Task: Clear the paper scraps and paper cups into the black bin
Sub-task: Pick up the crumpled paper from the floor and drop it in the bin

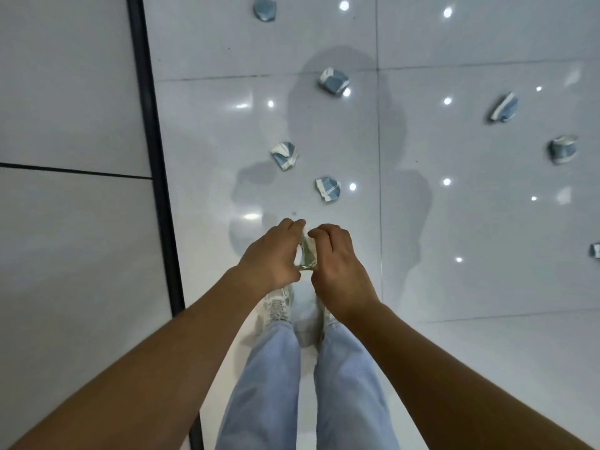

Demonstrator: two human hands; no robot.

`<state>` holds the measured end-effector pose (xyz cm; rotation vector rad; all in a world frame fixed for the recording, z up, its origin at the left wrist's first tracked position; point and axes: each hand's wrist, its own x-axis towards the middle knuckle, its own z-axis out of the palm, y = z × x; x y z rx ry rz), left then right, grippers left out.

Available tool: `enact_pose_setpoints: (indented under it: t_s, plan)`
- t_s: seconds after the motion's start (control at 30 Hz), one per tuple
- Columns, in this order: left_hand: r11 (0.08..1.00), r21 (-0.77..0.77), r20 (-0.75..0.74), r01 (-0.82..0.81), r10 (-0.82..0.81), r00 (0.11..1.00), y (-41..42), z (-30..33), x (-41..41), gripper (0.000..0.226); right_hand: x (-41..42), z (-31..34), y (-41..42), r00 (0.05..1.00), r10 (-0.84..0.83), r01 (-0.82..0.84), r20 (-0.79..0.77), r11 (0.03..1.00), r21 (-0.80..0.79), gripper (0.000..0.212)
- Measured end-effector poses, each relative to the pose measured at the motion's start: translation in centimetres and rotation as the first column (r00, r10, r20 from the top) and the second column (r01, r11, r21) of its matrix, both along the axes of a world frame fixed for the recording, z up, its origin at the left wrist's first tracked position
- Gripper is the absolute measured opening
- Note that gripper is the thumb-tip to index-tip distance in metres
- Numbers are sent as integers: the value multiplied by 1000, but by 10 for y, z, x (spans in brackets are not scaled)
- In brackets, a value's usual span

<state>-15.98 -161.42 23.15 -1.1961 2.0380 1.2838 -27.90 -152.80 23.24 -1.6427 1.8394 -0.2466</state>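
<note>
My left hand [272, 254] and my right hand [337, 264] meet in front of me, both pinching one crumpled paper scrap [306, 254] between them. Several crumpled blue-and-white paper scraps lie on the glossy white floor ahead: one nearest [328, 189], one to its upper left [285, 155], one farther off [333, 81], one at the top edge [264, 8]. More paper scraps lie to the right, one tilted [504, 107], one below it [562, 149] and one cut by the frame edge [595, 250]. No black bin or paper cup is in view.
A white wall with a black vertical strip [152, 151] runs along my left. My legs in light jeans [269, 378] and pale shoes [277, 303] stand just below my hands. Ceiling lights reflect on the floor tiles [454, 222].
</note>
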Motion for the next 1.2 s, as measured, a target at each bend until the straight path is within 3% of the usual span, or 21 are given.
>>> enact_pose_setpoints:
  t_s: [0.23, 0.5, 0.8, 0.93, 1.03, 1.2]
  plan:
    - [993, -117, 174, 13, 7, 985, -7, -32, 17, 77, -26, -39, -13, 978, -139, 166, -157, 970, 175, 62]
    - [981, -176, 111, -83, 104, 988, -15, -146, 28, 84, -54, -179, -64, 953, -197, 262, -230, 916, 304, 68]
    - [971, -214, 91, -110, 132, 987, -5, -281, 40, 95, -53, -336, -82, 950, -78, 192, -302, 909, 369, 84]
    - [974, -207, 127, -91, 119, 985, 5, -300, 40, 82, -53, -352, -72, 948, -104, 185, -301, 949, 255, 63]
    - [976, -201, 131, -84, 112, 985, 10, -295, 35, 78, -56, -344, -69, 956, -113, 186, -273, 947, 262, 57]
    - [973, -221, 149, -75, 110, 983, 9, -243, 26, 78, -47, -277, -64, 961, -137, 204, -239, 937, 285, 55]
